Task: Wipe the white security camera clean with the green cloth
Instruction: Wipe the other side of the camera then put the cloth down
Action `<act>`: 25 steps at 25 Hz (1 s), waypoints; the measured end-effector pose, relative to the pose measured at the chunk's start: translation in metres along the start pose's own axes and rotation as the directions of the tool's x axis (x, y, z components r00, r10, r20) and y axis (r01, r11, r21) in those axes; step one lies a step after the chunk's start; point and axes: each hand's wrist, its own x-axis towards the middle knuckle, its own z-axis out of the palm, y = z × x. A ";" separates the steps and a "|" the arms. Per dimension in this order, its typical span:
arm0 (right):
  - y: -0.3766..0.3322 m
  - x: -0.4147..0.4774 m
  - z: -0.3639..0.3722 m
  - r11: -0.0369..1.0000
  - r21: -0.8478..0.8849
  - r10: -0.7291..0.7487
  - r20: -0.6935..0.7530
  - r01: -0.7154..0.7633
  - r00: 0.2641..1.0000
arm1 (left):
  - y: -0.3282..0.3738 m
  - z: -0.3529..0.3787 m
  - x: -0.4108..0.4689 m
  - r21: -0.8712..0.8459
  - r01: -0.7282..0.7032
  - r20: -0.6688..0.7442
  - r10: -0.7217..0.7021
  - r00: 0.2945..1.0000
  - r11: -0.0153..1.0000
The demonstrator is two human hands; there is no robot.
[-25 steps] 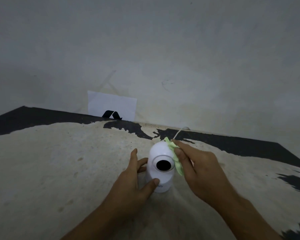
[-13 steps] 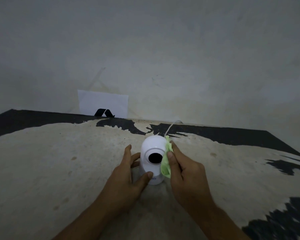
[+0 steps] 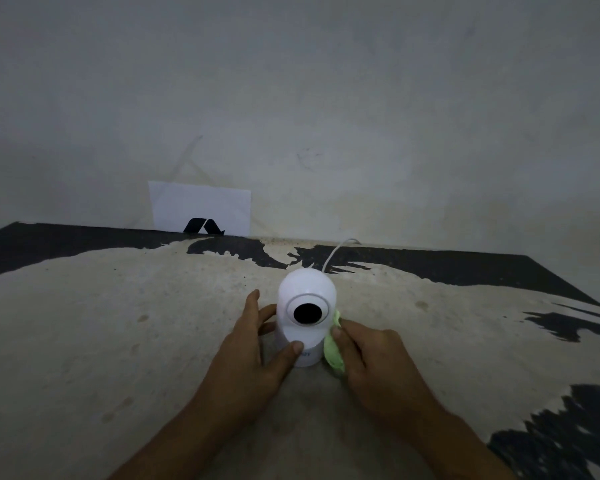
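The white security camera [image 3: 307, 292] stands upright on the worn table [image 3: 118, 341], its black lens facing me. My left hand [image 3: 253, 355] wraps the camera's lower body from the left, thumb across the front of its base. My right hand [image 3: 368, 355] presses the bunched green cloth [image 3: 332, 355] against the lower right side of the camera. Most of the cloth is hidden under my fingers. A white cable [image 3: 335, 252] runs from behind the camera toward the wall.
A white paper card [image 3: 200, 202] with a black mark leans against the grey wall at the table's back edge, left of the camera. The tabletop is pale with dark peeled patches along the back and right side.
My right hand and the green cloth have slid down the camera's right side, from its rounded head to its lower body. The left hand keeps its hold on the base.
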 end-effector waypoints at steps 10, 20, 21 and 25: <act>-0.029 0.005 -0.013 0.939 0.327 0.006 -0.323 0.106 0.946 | 0.009 -0.005 -0.012 0.111 -0.206 -0.162 0.222 0.962 0.972; -0.046 -0.003 -0.009 0.788 0.613 0.006 -0.105 0.060 0.994 | 0.027 -0.027 -0.021 -0.081 -0.349 -0.156 0.334 0.930 0.934; -0.044 -0.002 -0.009 0.796 0.600 -0.015 -0.114 0.081 0.993 | 0.025 -0.026 -0.021 -0.071 -0.362 -0.165 0.347 0.923 0.930; -0.036 -0.002 -0.008 0.875 0.460 -0.033 -0.251 0.149 0.967 | 0.015 -0.027 -0.016 -0.083 -0.354 -0.312 0.313 0.897 0.932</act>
